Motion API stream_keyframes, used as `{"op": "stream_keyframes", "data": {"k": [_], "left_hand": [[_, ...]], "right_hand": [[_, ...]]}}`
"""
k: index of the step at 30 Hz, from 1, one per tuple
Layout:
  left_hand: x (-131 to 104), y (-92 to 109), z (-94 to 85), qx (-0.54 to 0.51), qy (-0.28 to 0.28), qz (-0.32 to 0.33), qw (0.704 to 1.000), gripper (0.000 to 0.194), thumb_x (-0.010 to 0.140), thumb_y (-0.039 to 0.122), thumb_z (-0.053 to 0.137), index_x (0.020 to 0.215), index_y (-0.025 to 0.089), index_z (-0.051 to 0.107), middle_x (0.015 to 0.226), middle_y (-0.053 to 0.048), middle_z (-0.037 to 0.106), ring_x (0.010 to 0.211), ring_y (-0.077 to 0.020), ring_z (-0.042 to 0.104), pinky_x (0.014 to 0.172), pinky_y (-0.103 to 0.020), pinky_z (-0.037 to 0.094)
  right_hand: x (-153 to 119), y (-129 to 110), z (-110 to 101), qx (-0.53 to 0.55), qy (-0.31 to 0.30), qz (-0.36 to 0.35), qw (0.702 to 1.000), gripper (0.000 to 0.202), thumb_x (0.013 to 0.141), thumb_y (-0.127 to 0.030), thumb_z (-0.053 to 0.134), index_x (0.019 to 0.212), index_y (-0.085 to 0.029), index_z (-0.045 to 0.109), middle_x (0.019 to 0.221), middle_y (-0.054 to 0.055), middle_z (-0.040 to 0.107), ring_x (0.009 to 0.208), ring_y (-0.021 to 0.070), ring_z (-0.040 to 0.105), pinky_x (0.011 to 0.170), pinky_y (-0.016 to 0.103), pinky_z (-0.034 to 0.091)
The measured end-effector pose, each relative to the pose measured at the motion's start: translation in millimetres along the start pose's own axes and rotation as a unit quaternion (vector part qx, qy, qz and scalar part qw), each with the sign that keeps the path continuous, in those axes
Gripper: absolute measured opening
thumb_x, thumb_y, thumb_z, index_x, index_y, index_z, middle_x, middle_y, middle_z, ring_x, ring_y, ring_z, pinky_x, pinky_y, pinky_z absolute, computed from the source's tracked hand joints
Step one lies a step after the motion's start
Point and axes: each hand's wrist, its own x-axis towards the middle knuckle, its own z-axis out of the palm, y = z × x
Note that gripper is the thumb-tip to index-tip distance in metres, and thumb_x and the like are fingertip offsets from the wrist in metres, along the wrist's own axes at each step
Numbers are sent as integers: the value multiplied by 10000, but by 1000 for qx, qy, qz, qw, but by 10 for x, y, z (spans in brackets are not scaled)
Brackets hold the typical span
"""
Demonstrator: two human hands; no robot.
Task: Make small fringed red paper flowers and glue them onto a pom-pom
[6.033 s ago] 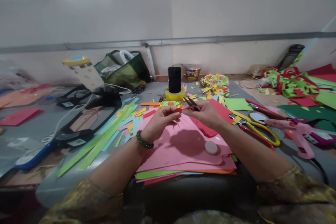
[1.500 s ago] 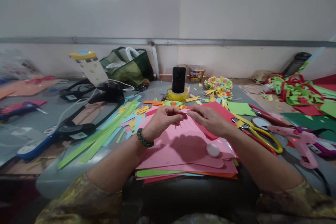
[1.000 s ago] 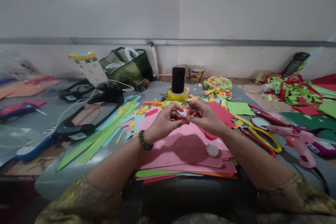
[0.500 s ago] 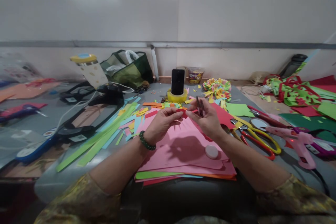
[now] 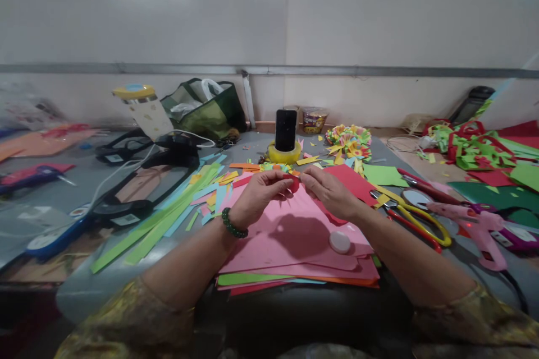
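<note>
Over the pink sheets, my left hand [image 5: 269,188] pinches a small piece of red paper [image 5: 293,183] between thumb and fingers. A green bead bracelet [image 5: 231,223] circles that wrist. My right hand [image 5: 328,189] faces it with fingers closed at the right edge of the same red piece. Whether a tool lies in the right palm is hidden. Beneath both hands is a stack of coloured paper [image 5: 269,252], pink on top, with a white round disc [image 5: 339,242] on it. A larger red sheet [image 5: 349,182] lies just beyond the right hand.
Green and blue paper strips [image 5: 155,219] spread on the left. A phone [image 5: 285,130] stands in a yellow tape roll [image 5: 284,153] ahead. To the right lie yellow-handled scissors [image 5: 425,224], a pink glue gun [image 5: 475,227] and paper scraps. A paper flower cluster [image 5: 349,143] sits behind.
The dark two-bladed tool that stuck up from my right hand no longer shows. My right hand has turned, its back now facing up, with its fingers at the red piece.
</note>
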Motion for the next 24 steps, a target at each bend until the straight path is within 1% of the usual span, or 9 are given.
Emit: {"op": "stream_keyframes", "data": {"k": [8, 12, 15, 17, 19, 20, 22, 24], "left_hand": [[-9, 9, -2, 20, -5, 0, 1000, 205, 614, 334, 769, 685, 162, 684, 619, -2, 656, 563, -104, 577, 563, -230, 466], [-12, 17, 2, 30, -11, 1, 999, 207, 622, 344, 766, 678, 164, 679, 588, 1, 641, 558, -107, 571, 560, -232, 467], [-16, 23, 3, 29, -9, -2, 1000, 188, 632, 335, 760, 662, 168, 678, 617, 2, 647, 569, -100, 574, 560, -223, 466], [-15, 23, 1, 29, -3, -1, 1000, 181, 637, 331, 760, 659, 170, 680, 631, 4, 646, 581, -98, 576, 557, -216, 465], [-12, 19, -2, 24, 0, 1, 1000, 182, 631, 330, 771, 655, 171, 685, 615, 12, 632, 579, -97, 568, 549, -211, 463], [-11, 16, -3, 20, -1, 2, 1000, 183, 623, 328, 778, 651, 170, 688, 603, 15, 625, 572, -95, 562, 544, -210, 462], [-8, 8, -6, 13, -10, 3, 1000, 188, 611, 327, 790, 637, 168, 694, 591, 13, 626, 556, -91, 550, 539, -211, 457], [-7, 0, -10, 13, -22, 0, 1000, 190, 612, 332, 794, 636, 166, 704, 595, 4, 641, 553, -93, 550, 545, -217, 454]], "right_hand": [[-1, -2, 17, -26, 2, 4, 1000, 293, 910, -453, 401, 717, -233, 403, 638, -38, 401, 595, 136, 390, 542, 277, 317], [8, 21, 16, -13, 15, 3, 1000, 324, 907, -481, 404, 692, -238, 397, 595, -50, 391, 550, 128, 378, 526, 280, 313], [18, 25, 20, 15, 32, 3, 999, 354, 897, -523, 409, 695, -234, 434, 596, -38, 447, 568, 134, 443, 549, 288, 362], [23, 20, 34, 58, 40, -1, 997, 324, 838, -535, 518, 754, -224, 491, 684, -16, 529, 649, 145, 526, 599, 292, 422], [25, 20, 58, 103, 55, -5, 993, 326, 732, -494, 668, 837, -221, 526, 795, 0, 577, 727, 155, 575, 646, 296, 467], [24, 23, 72, 119, 64, -6, 991, 350, 689, -460, 716, 868, -223, 530, 822, 1, 585, 737, 156, 583, 654, 296, 479], [23, 35, 94, 134, 73, -9, 988, 355, 663, -402, 740, 888, -227, 529, 805, -7, 582, 708, 147, 580, 647, 294, 487], [20, 50, 105, 141, 70, -14, 987, 327, 676, -367, 720, 902, -228, 528, 758, -20, 567, 671, 138, 570, 633, 292, 485]]}}
